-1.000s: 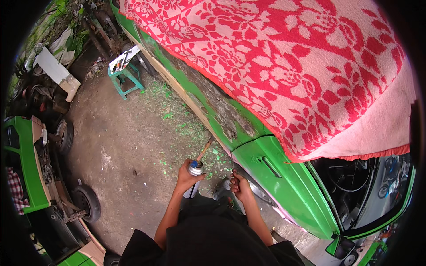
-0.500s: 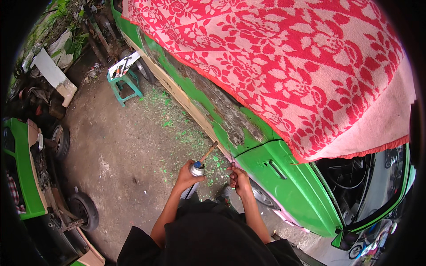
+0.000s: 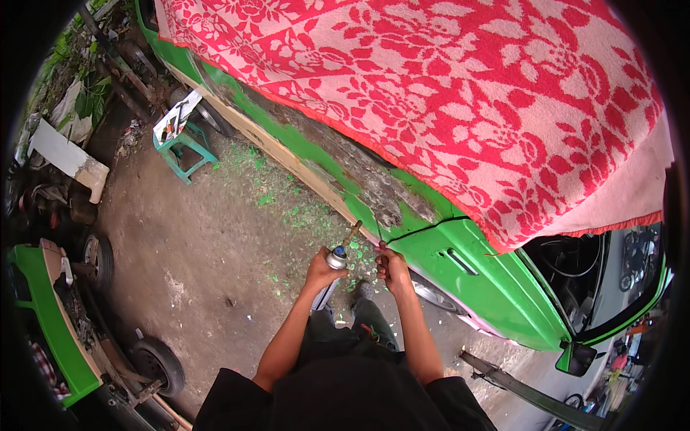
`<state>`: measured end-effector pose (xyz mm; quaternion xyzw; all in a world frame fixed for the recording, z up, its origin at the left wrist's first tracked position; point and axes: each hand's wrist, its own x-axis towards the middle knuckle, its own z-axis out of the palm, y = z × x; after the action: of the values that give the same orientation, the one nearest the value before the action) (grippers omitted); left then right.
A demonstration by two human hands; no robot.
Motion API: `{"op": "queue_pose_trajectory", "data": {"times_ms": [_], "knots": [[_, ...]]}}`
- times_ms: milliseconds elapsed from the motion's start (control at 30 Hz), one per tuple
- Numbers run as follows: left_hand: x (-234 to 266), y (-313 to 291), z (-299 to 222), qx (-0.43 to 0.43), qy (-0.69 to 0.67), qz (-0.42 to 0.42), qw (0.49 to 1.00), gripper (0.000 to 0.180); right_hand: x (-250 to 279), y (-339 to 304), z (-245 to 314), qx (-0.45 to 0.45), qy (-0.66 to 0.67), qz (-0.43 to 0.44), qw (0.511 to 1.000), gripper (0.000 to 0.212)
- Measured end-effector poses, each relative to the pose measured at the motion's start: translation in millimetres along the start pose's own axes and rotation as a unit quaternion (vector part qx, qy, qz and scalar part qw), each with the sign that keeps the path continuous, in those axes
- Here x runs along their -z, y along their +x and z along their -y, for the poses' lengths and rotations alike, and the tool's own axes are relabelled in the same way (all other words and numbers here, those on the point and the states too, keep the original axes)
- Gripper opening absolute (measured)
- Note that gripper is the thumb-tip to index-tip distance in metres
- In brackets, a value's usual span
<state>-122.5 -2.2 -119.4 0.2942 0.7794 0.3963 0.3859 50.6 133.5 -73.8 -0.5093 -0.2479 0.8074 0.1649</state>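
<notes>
Left hand (image 3: 321, 273): gripped a silver can (image 3: 336, 261), held near the green car (image 3: 503, 287).
Right hand (image 3: 394, 270): was closed around a thin tool (image 3: 380, 232) beside the car.
Can's surface: any writing was unreadable.

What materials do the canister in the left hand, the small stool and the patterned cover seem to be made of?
Canister: probably metal, glossy; it gleams silver.
Stool: likely plastic, evenly teal; finish too small to judge.
Cover: apparently cloth, matte; it drapes loosely.
</notes>
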Motion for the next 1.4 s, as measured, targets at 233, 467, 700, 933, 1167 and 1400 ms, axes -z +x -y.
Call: {"op": "queue_pose_trajectory", "data": {"times_ms": [233,467,700,933,1167,1400], "knots": [[-15.8,6.4,-9.5,-0.012,-0.003,-0.050,0.999,0.062,-9.1,15.5,11.1,-0.001,0.038,0.009,0.999,0.012],[-19.2,-2.4,-24.8,0.025,0.014,-0.062,0.998,0.056,7.6,13.3,27.3,-0.005,0.022,0.011,1.000,0.014],[-28.6,27.1,-1.9,0.008,0.007,-0.024,1.000,0.059,-3.0,26.7,14.7,0.030,0.064,-0.034,0.997,0.018],[-29.6,59.0,41.3,-0.031,-0.064,0.031,0.997,0.063,-18.1,26.9,0.3,0.024,0.112,-0.072,0.991,0.015],[-25.6,62.5,45.2,-0.029,-0.100,0.060,0.993,0.059,-23.3,24.4,-10.0,0.072,0.111,-0.088,0.987,0.007],[-26.4,63.5,45.5,-0.011,-0.114,0.047,0.992,0.060,-21.3,14.6,-8.8,0.075,0.089,-0.067,0.991,0.007]]}}
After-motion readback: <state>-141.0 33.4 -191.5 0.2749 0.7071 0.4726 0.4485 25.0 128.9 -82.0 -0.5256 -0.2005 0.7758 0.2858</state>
